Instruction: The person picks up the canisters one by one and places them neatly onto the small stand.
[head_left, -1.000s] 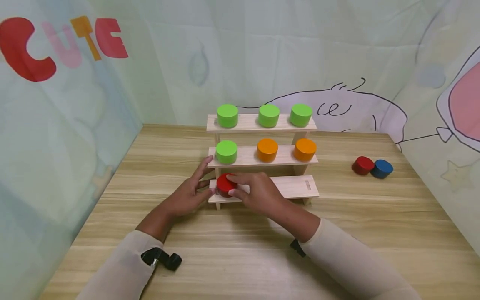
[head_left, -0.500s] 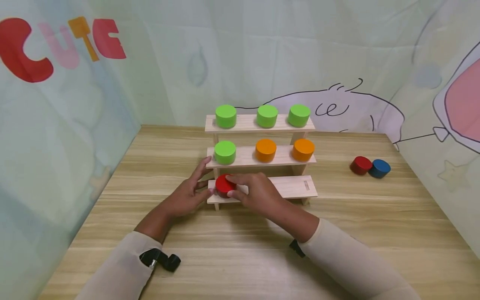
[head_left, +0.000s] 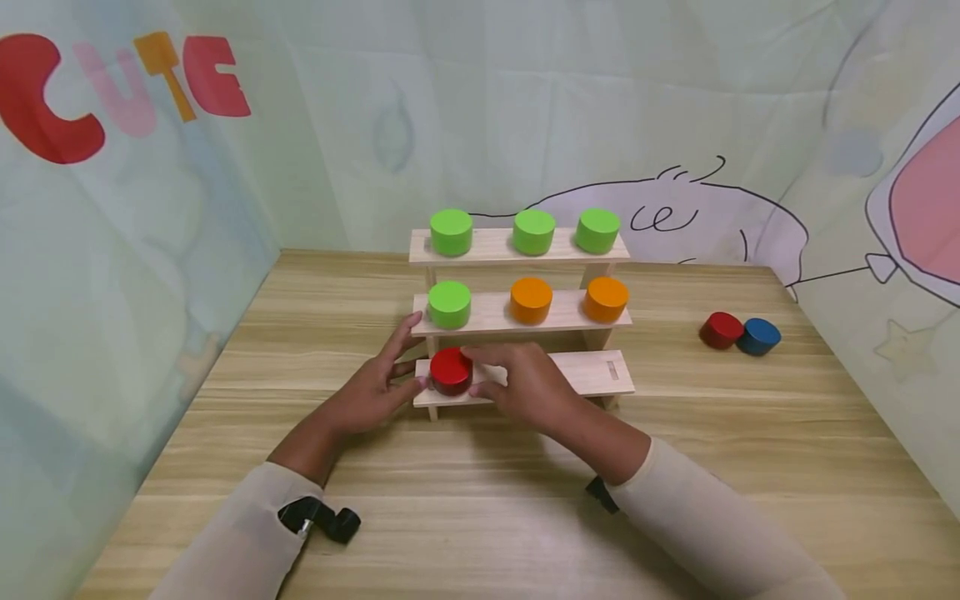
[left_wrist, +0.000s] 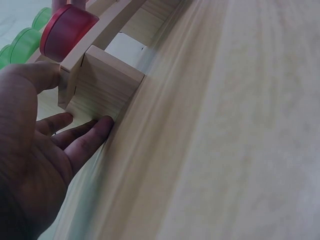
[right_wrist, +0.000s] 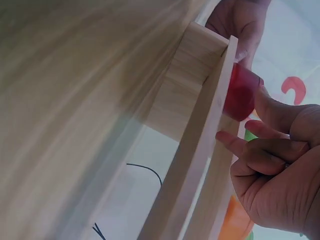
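Note:
A red cylindrical block (head_left: 451, 372) sits at the left end of the lowest step of a three-tier wooden stand (head_left: 592, 373). My right hand (head_left: 528, 385) is at the block's right side, thumb and index finger spread at its edge. In the right wrist view the thumb (right_wrist: 275, 112) overlaps the block's edge; whether it touches is hard to tell. My left hand (head_left: 372, 392) lies along the stand's left end, fingers extended. In the left wrist view its thumb (left_wrist: 45, 76) meets the end of the lowest board, and the other fingers reach beside the leg.
Three green blocks (head_left: 534, 232) stand on the top tier. On the middle tier are a green block (head_left: 450, 305) and two orange blocks (head_left: 531, 301). Another red block (head_left: 722, 331) and a blue block (head_left: 759, 337) lie on the table to the right. A printed cloth hangs behind.
My right hand's thumb and index finger have drawn back slightly to the right, off the red block's top and front. The block and my left hand stay in place.

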